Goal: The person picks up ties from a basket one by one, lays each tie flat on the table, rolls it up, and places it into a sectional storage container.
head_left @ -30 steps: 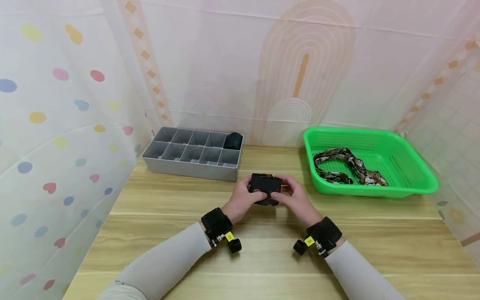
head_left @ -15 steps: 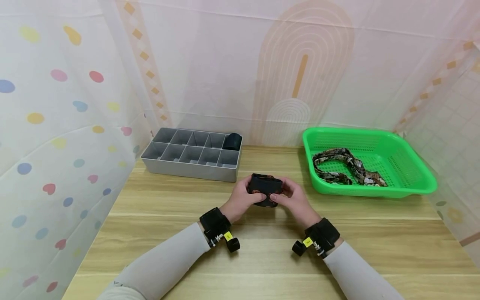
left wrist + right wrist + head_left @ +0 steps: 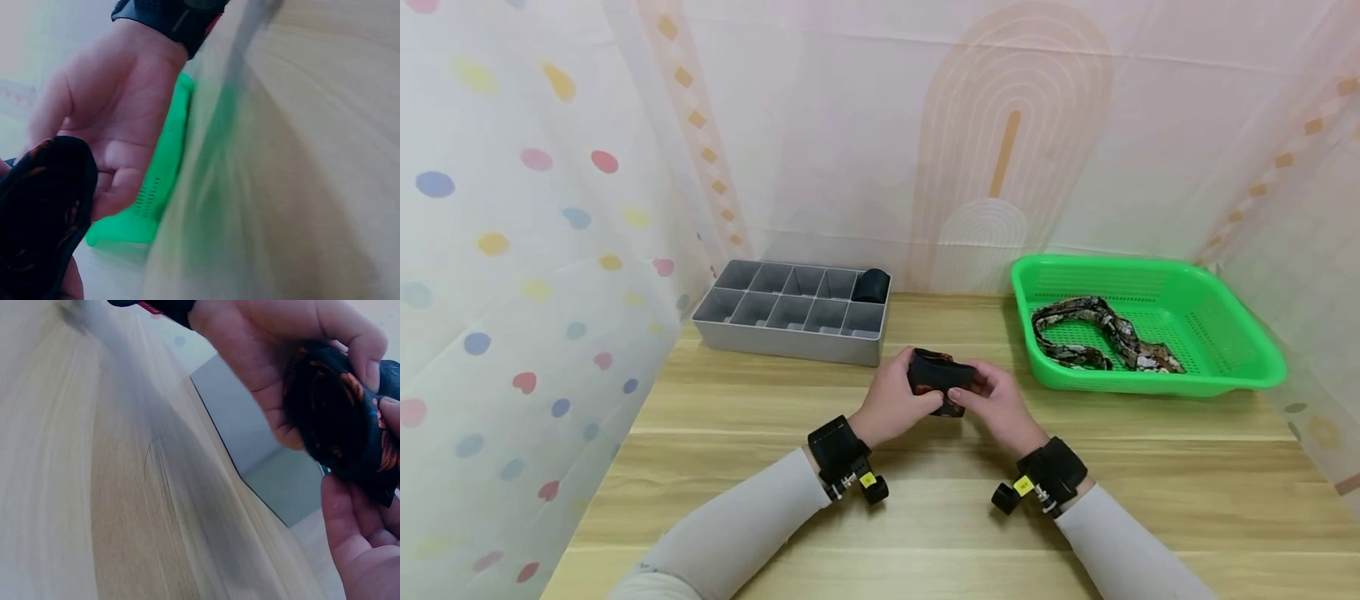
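Note:
A dark necktie (image 3: 937, 377) with orange patches is rolled into a loose, flattened coil above the middle of the table. My left hand (image 3: 897, 402) grips its left side, the thumb lying across the near face. From the right, my right hand (image 3: 1000, 407) pinches it between thumb and fingers. The right wrist view shows the coil (image 3: 340, 419) end-on, its layers open in the middle. A pointed corner of cloth hangs at its lower edge. In the left wrist view the dark coil (image 3: 44, 206) is cut off by the frame.
A grey divided box (image 3: 786, 340) stands at the back left, with a dark rolled item (image 3: 871, 286) in its back right compartment. At the back right, a green basket (image 3: 1240, 354) holds a long patterned strip of cloth (image 3: 1112, 329). Patterned curtains (image 3: 820, 125) enclose the wooden table (image 3: 760, 400).
The coil has tilted, its right end lower than before, and both hands have shifted slightly right with it. My left thumb has slid a little along its near face.

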